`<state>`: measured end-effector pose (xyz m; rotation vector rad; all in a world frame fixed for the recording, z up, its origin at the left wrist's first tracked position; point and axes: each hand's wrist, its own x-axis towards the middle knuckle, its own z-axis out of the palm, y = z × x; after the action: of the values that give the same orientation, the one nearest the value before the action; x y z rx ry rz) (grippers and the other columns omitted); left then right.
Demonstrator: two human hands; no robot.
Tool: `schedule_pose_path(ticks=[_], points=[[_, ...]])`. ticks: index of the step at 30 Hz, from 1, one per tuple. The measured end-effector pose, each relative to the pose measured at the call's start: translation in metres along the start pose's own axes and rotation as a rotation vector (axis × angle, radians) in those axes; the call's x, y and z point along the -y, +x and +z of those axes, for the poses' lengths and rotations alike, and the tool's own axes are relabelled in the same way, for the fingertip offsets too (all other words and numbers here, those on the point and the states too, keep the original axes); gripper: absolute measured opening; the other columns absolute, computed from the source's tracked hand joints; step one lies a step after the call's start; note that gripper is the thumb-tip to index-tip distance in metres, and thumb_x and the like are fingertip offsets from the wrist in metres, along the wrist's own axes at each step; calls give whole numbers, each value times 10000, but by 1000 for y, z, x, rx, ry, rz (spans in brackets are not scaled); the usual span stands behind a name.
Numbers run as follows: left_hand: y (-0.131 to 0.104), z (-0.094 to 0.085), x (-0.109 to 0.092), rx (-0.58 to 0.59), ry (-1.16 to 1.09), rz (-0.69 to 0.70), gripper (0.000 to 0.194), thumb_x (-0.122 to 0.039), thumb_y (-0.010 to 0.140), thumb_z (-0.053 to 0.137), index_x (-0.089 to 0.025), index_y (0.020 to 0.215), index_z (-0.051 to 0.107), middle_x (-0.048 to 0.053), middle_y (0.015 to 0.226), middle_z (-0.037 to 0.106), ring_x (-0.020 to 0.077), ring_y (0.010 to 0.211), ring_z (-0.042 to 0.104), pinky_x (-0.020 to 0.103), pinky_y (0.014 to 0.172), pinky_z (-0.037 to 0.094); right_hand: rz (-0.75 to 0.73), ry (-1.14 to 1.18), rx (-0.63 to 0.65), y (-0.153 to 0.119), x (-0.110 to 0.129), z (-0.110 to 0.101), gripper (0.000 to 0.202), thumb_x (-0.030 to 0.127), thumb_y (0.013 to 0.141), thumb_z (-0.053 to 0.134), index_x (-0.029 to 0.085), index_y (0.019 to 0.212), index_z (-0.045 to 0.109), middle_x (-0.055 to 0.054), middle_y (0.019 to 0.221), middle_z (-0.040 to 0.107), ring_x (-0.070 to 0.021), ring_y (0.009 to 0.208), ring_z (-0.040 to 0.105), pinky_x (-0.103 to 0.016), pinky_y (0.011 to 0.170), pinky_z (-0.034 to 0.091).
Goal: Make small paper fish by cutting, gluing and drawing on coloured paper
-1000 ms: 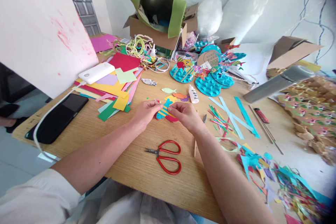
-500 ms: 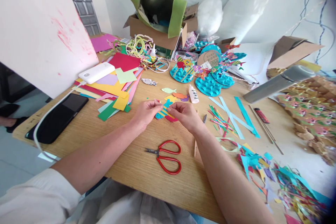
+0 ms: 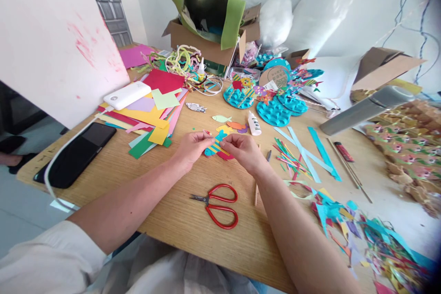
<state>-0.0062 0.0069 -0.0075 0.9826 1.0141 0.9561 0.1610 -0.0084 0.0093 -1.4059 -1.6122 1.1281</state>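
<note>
A blue paper fish with yellow stripes [image 3: 211,149] is between my two hands, near the middle of the table. My left hand [image 3: 193,147] is closed in a pinch at its upper left edge. At the tail side, the thumb and fingers of my right hand [image 3: 244,150] are pinched together on the fish. Whether a small paper strip is also between the fingertips I cannot make out. Just behind lie a pale green paper fish [image 3: 221,118], an orange one [image 3: 236,125] and a white glue bottle [image 3: 254,124]. Red-handled scissors [image 3: 220,206] rest in front of my hands.
Coloured paper sheets [image 3: 158,117], a power bank [image 3: 127,95] and a phone [image 3: 77,154] are on the left. Thin paper strips [image 3: 290,156], paper scraps [image 3: 341,216] and a grey flask [image 3: 367,109] occupy the right. Blue egg-carton pieces [image 3: 274,112] stand behind.
</note>
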Motion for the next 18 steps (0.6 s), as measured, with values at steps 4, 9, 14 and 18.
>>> schedule_pose_path(ticks=[4, 9, 14, 18], points=[[1, 0, 1, -13, 18, 13, 189, -320, 652, 726, -137, 694, 707, 16, 660, 645, 96, 560, 566, 205, 516, 440, 6, -3, 6, 0, 0, 0, 356, 520, 733, 636, 193, 631, 540, 38, 571, 448, -106, 544, 347, -268, 515, 260], [0, 1, 0, -10, 14, 24, 188, -319, 649, 731, -135, 681, 705, 13, 655, 639, 94, 562, 563, 202, 520, 442, 7, -10, 6, 0, 0, 0, 358, 522, 732, 626, 190, 630, 537, 42, 566, 443, -101, 541, 338, -265, 510, 258], [0, 0, 1, 4, -13, 6, 207, -317, 611, 769, -133, 691, 718, 17, 666, 646, 96, 560, 559, 208, 516, 447, 7, -6, 3, 0, 0, 0, 352, 513, 731, 626, 188, 631, 537, 41, 568, 452, -100, 538, 341, -264, 512, 259], [1, -1, 2, -9, -19, 25, 193, -294, 603, 776, -132, 694, 725, 21, 692, 654, 94, 586, 568, 201, 534, 453, -2, -10, 4, 0, -1, 0, 362, 520, 737, 633, 187, 627, 542, 43, 561, 447, -99, 532, 340, -264, 510, 259]])
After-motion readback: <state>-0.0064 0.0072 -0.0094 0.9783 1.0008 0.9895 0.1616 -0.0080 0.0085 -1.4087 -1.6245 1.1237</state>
